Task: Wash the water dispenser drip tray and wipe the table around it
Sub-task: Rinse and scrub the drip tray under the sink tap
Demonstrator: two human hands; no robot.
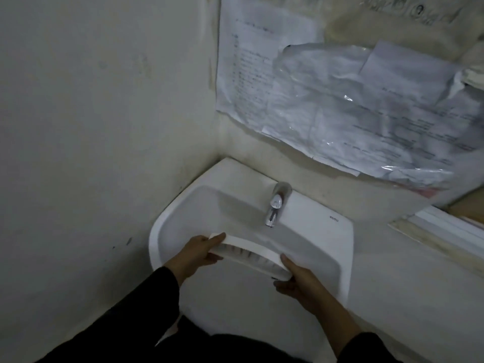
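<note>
Hanging tilted over the basin, the white drip tray [248, 255] was held by both ends, its slotted underside or grille turned toward the camera and its long edge running from upper left to lower right. The left hand [199, 254] gripped the upper left end, fingers curled over the rim with the thumb beneath; the right hand [296, 280] gripped the lower right end in much the same way. Both arms wore dark sleeves [146, 307]. Below the tray lay the white sink [309, 231], set into the corner of two stained walls, and the chrome tap [275, 205] stood just behind and above the tray, with no water seen running from it. Crumpled papers in plastic [353, 108] hung on the wall above. The step in hand looked like the start of the washing: the tray had reached the sink but appeared unrinsed. The next move would likely call for freeing one hand to open the tap while the other kept the tray steady under the spout; the table wiping remained undone.
</note>
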